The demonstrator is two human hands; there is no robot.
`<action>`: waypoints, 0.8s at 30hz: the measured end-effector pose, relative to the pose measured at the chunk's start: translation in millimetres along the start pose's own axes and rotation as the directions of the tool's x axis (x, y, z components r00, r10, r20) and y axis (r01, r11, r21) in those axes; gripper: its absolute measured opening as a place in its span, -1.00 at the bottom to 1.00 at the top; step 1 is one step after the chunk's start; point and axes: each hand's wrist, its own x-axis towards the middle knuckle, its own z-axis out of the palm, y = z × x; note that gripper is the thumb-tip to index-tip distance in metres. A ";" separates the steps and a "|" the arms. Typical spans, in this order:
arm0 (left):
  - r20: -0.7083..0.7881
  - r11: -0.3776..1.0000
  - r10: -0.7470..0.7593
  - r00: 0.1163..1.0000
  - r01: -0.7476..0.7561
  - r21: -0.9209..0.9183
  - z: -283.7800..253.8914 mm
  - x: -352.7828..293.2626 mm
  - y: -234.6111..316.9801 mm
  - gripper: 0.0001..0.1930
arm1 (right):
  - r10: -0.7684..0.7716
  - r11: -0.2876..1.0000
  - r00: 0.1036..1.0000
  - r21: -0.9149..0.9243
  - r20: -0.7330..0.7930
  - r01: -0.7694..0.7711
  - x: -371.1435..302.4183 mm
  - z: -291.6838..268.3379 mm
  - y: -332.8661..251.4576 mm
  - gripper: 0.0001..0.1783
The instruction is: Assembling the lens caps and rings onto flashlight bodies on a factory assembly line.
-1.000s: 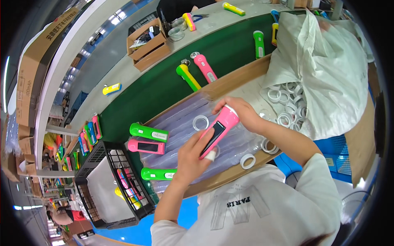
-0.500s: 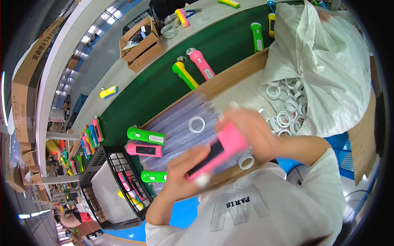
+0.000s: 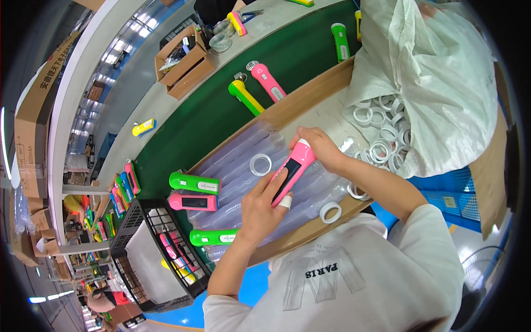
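A pink flashlight [image 3: 297,167] with a dark panel along its side lies slantwise between my two hands, above a cardboard tray [image 3: 310,105]. My left hand [image 3: 260,213] grips its lower end, a white wrap round one finger. Closed round the upper end is my right hand [image 3: 321,148]; a white rim shows there beside the fingers. Beneath the hands, clear plastic tubes [image 3: 235,166] lie side by side in the tray. One white ring [image 3: 260,165] rests on the tubes, and another white ring [image 3: 330,212] sits by the tray's near edge.
Left on the tray lie green flashlights [image 3: 194,182] and a pink flashlight [image 3: 192,201]. A white sack [image 3: 431,94] spills several white rings [image 3: 381,149] at right. A black crate [image 3: 133,243] stands lower left. Beyond, the green belt [image 3: 204,105] carries more flashlights; a small carton [image 3: 185,63] stands behind.
The pink flashlight, blurred before, is now sharp and turned steeper. My left hand has shifted slightly, and my right hand has moved up to the flashlight's upper end.
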 end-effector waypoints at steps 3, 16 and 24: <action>-0.036 0.853 -0.226 0.973 0.180 -0.489 21.3 -9.5 -23.2 -0.46 | 0.111 0.994 0.992 -0.007 0.056 -0.111 1.8 -1.7 -11.2 -0.44; 0.465 0.044 -0.317 0.827 0.502 -0.864 27.3 -17.2 -13.7 -0.40 | 0.014 0.932 0.998 0.360 0.068 -0.037 -30.0 3.2 -27.8 -0.53; -0.388 0.950 -0.057 0.920 0.170 0.263 -5.9 85.9 -101.5 -0.51 | -0.469 -0.110 0.865 -0.959 -0.182 -0.261 -32.5 -126.2 -9.0 -0.59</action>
